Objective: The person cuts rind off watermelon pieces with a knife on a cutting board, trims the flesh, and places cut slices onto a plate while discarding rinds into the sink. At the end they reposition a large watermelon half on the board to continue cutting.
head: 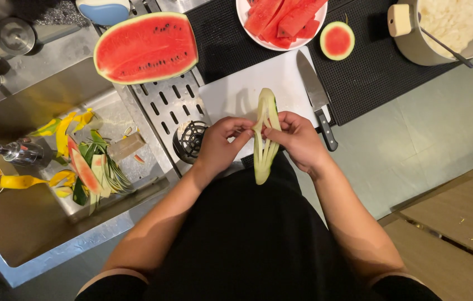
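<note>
Your left hand point(221, 142) and right hand point(298, 139) both pinch a bunch of long pale green watermelon rind strips point(265, 136), held above the white cutting board point(242, 92). A black-handled steel knife point(315, 95) lies just right on the board.

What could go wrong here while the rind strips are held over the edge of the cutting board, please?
The rind strips are pinched only at their middle between the left hand and right hand, so a loose end might slip and drop off the counter edge. The knife lies right beside the right hand, its blade on the cutting board; a sideways move could brush it. The watermelon half rests over the sink's edge and might tip.
</note>
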